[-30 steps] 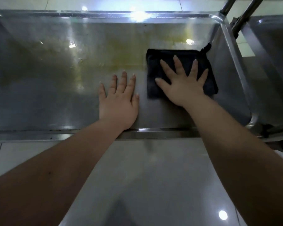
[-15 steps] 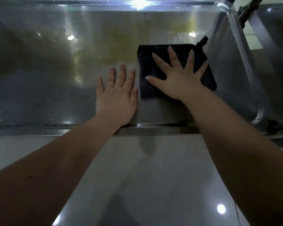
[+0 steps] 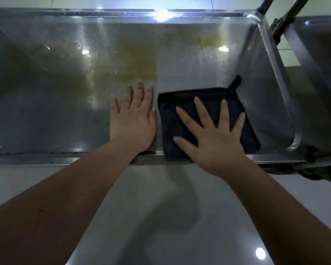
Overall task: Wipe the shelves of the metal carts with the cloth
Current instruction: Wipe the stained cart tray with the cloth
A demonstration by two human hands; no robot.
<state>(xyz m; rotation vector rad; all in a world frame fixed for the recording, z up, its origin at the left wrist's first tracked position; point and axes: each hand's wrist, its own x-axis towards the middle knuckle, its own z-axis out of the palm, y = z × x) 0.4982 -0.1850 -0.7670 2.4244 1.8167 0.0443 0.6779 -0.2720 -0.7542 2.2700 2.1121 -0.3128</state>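
Right hand (image 3: 216,142) presses the black cloth (image 3: 204,100) flat, fingers (image 3: 201,109) splayed straight; left hand (image 3: 134,121) lies flat on the cart shelf (image 3: 46,111), fingers together.

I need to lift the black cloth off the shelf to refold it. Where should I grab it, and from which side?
Probably best to pinch the loop at the far right corner of the cloth, coming down from above. It sticks out past the edge, clear of the right hand spread flat on the cloth. The rest lies flat on the shelf, offering little to pinch.
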